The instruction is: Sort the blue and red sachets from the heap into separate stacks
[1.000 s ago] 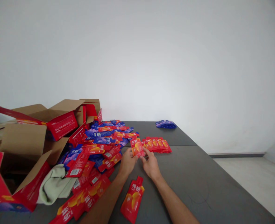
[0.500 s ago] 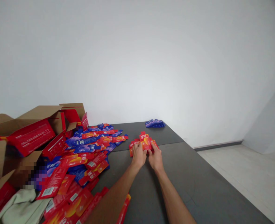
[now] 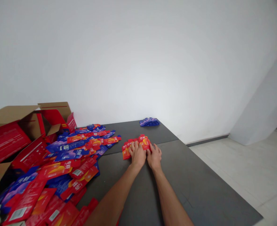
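Resting on the near side of a short overlapping row of flat, glossy red-and-orange pouches (image 3: 126,152), the left hand (image 3: 138,155) has its fingers slightly apart and bent over the pouches. The right hand (image 3: 154,156) curls around the row's right end, its fingers close together; whether they pinch anything underneath I cannot tell. Placed on either side like this, the hands seem to steady the slippery pouches and keep their edges in line.

The row lies near the middle of a dark grey, flat-topped table (image 3: 187,179), at the seam, apparently kept clear of the loose heap of red and blue pouches (image 3: 78,153) on the left. On the far side sits a neat purple-blue stack of pouches (image 3: 150,122), seemingly grouped by colour. Open red-and-brown cardboard boxes (image 3: 7,142) stand at the far left.

Each red pouch shows white lettering near a narrower neck, with orange fruit-like shapes below. The rightmost one lies uppermost, its printed face showing; fingers cover part of the others.
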A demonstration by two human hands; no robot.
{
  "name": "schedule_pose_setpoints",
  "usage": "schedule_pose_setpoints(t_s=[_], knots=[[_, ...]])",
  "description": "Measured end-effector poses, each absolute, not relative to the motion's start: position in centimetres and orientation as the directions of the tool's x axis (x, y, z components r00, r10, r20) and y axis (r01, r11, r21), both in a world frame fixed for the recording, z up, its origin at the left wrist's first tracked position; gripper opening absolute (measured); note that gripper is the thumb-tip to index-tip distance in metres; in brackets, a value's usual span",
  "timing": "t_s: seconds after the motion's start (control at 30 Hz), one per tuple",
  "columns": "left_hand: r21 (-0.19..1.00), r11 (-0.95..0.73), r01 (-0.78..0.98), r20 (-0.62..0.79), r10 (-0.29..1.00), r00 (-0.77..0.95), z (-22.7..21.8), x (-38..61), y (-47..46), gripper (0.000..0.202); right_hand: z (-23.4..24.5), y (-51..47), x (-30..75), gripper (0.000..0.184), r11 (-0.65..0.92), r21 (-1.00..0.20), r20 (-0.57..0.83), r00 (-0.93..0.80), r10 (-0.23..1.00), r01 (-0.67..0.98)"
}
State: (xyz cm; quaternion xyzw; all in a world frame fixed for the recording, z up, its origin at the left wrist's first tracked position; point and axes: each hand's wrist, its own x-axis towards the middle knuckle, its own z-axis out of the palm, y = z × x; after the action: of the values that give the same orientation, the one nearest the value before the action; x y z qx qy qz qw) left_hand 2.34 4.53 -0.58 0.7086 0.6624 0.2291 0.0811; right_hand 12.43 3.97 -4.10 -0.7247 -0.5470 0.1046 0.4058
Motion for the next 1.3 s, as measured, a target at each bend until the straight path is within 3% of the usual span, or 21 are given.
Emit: schedule_pose_setpoints(t_s=[0.5,0.77,1.0,1.3], knots=[[0.311,-0.114,0.943,0.262,0.965,0.03,-1.6,2.0,4.9,0.047,-3.5,4.3,11.6,0.044,-0.204,-0.607,0.18,0.382,0.906,0.768],[0.276,-0.107,0.955,0.263,0.964,0.032,0.2,-0.5,2.9,0.045,-2.0,3.3,11.1,0.044,-0.242,-0.569,0.156,0.392,0.906,0.786],[0.316,-0.205,0.927,0.209,0.968,0.143,0.8,-6.7,-0.5,0.037,-0.6,0.8,9.4,0.045,-0.053,-0.532,0.363,0.284,0.887,0.845],[0.393,-0.176,0.903,0.081,0.984,0.156,1.1,-13.9,-5.1,0.044,-0.2,-1.9,5.0,0.024,0.277,-0.541,0.357,-0.081,0.931,0.794]])
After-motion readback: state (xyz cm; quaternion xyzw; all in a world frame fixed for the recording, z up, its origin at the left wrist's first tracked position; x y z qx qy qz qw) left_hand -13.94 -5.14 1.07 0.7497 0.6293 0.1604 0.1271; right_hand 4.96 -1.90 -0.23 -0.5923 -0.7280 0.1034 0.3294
